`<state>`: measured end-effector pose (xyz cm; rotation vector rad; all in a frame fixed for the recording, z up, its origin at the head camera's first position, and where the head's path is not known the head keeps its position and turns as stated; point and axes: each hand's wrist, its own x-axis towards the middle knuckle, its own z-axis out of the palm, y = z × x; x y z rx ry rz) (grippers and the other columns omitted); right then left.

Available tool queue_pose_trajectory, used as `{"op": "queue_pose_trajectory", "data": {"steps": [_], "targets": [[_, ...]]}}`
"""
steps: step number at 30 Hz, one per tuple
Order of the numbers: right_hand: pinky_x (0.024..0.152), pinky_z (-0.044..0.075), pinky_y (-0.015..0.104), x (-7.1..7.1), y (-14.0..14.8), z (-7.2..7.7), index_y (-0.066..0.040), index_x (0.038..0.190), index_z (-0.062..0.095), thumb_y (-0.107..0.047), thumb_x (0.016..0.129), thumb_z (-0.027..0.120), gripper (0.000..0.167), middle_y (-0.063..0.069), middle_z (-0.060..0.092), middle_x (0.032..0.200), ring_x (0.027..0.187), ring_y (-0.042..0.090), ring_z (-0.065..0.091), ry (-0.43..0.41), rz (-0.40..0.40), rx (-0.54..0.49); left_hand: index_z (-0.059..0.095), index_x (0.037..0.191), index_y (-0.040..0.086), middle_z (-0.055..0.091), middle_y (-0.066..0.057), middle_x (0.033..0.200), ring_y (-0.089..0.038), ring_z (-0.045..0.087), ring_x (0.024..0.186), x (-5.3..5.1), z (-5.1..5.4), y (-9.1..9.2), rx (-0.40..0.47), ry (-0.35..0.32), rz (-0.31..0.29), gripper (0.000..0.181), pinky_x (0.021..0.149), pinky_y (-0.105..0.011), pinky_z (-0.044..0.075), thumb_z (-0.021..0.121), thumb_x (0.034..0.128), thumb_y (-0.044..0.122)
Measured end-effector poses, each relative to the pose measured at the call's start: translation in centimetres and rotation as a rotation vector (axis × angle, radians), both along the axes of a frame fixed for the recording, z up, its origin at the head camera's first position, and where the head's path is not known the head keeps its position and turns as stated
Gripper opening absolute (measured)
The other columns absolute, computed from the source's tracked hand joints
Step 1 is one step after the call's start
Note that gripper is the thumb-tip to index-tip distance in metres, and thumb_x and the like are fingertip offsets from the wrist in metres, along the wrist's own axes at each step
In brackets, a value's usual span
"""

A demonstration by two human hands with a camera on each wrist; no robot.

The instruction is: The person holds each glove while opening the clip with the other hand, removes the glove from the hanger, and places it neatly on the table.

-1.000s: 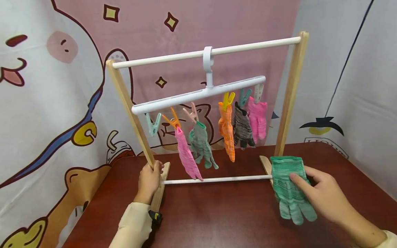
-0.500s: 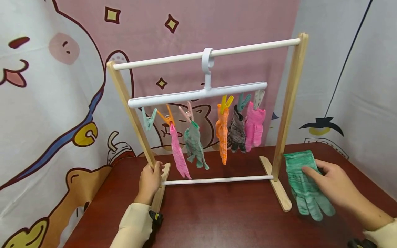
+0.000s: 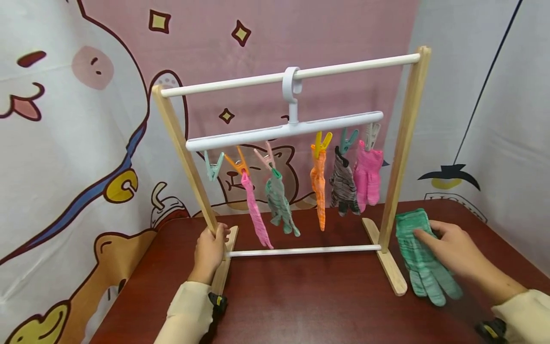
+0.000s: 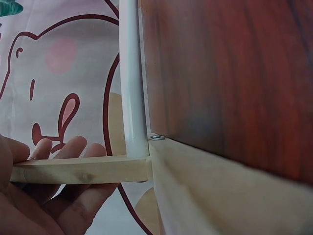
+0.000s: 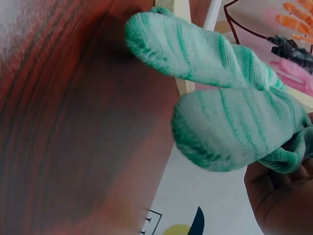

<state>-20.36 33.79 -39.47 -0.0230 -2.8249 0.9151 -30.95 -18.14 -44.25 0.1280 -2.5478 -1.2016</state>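
Head: your right hand point(image 3: 456, 249), pinching green glove point(image 3: 418, 254), right of wooden rack point(image 3: 403, 157); your left hand point(image 3: 209, 251), gripping left post point(image 3: 185, 157). Left wrist: fingers point(image 4: 83, 205) curled round that post. Right wrist: green glove, free end toward table point(image 5: 78, 147).

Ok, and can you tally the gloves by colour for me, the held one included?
Pink gloves: 2
Green gloves: 2 (1 hanging, 1 in the right hand)
Orange checked glove: 1
Black-and-grey glove: 1
Total: 6
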Motion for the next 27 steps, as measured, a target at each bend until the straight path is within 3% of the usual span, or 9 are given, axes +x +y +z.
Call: {"op": "queue_pose_trajectory", "data": {"steps": [12,23,27], "targets": [[0.057,0.045,0.03,-1.8,0.5,-1.9,0.009,0.13,0.056,-0.036,0.105,0.051,0.052,0.016,0.071,0.091,0.069,0.01,0.057,0.043,0.035,0.035,0.069,0.111,0.016,0.077,-0.009,0.107,-0.026,0.074,0.096,0.2,0.1,0.2,-0.001,0.014,-0.005,0.037,0.078,-0.045,0.051,0.039,0.1079,0.037],[0.068,0.054,0.046,-3.0,1.7,-3.3,0.015,0.13,0.051,-0.013,0.099,0.058,0.043,0.034,0.066,0.113,0.092,0.037,0.068,-0.012,0.083,0.099,0.068,0.11,0.016,0.077,-0.008,0.108,-0.024,0.074,0.095,0.1,0.0,0.2,-0.006,0.021,-0.008,0.035,0.079,-0.046,0.051,0.039,0.1079,0.036],[0.066,0.052,0.045,-3.4,1.9,-3.8,0.014,0.125,0.055,-0.009,0.095,0.059,0.037,0.031,0.067,0.107,0.085,0.033,0.066,-0.012,0.083,0.117,0.068,0.111,0.015,0.077,-0.007,0.107,-0.025,0.074,0.096,0.2,0.0,0.2,-0.008,0.019,-0.004,0.036,0.08,-0.046,0.051,0.039,0.108,0.036]]}}
